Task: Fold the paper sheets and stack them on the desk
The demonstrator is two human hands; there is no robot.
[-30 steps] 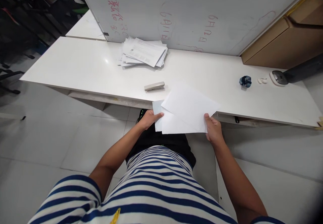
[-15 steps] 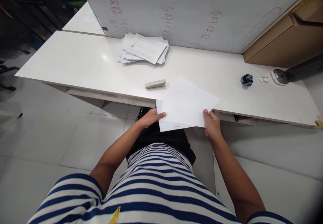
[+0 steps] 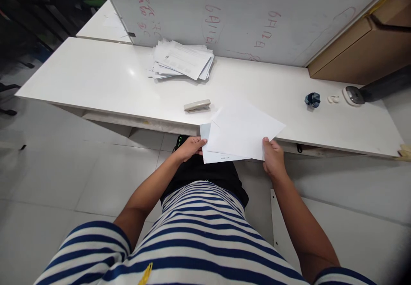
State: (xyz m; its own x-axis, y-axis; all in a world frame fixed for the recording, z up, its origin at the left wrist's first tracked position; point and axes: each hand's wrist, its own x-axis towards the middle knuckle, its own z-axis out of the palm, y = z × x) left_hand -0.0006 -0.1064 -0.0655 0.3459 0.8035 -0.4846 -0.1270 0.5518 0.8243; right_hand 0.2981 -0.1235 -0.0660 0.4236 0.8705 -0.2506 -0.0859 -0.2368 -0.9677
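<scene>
White desk (image 3: 105, 84), the largest surface, runs the width of the view, backed by a whiteboard (image 3: 244, 11) bearing red writing; grey floor tiles lie below and a brown cabinet (image 3: 359, 49) stands at far right. A loose paper stack (image 3: 181, 60) rests against the board's foot, well apart from the hands. Two white sheets (image 3: 244, 133), fanned slightly out of register, overhang the near desk edge: the left hand (image 3: 189, 148) pinches the lower sheet's left border, the right hand (image 3: 272, 155) clasps the upper sheet's lower right corner, fingers closed on paper in both cases. The step in hand appears to be squaring the sheets together; the next move would call for matched edges and a steady grip. A beige stapler (image 3: 197, 105) lies just beside the sheets. Smaller still: a dark crumpled object (image 3: 312, 99) and a mouse (image 3: 349, 95) at right.
</scene>
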